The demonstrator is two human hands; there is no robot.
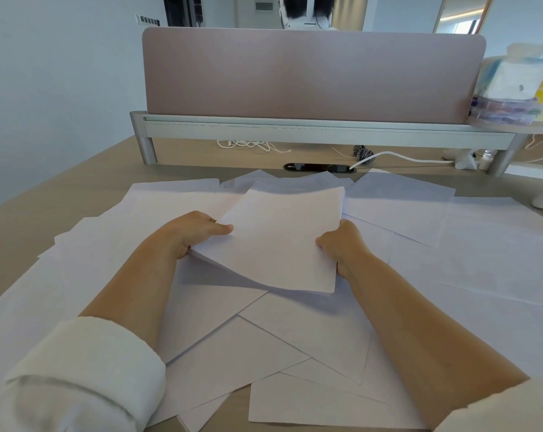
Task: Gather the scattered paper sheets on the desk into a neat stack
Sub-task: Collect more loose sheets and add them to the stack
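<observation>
A mauve-pink fabric partition screen with rounded corners (310,76) is standing across the far side of the light wooden desk top (55,185), sitting in a grey metal rail on round legs (295,131). Left of the screen, a pale bluish painted wall (61,73) is filling the view. Under the screen, thin white cables (248,145) are lying coiled, and just in front of it a black oval cable slot (320,167) is opening in the wood. At the screen's right end, a clear box of white tissues (510,88) is resting on a small shelf. Above the screen's right corner, daylight is glowing in a wood-framed opening (463,24).
</observation>
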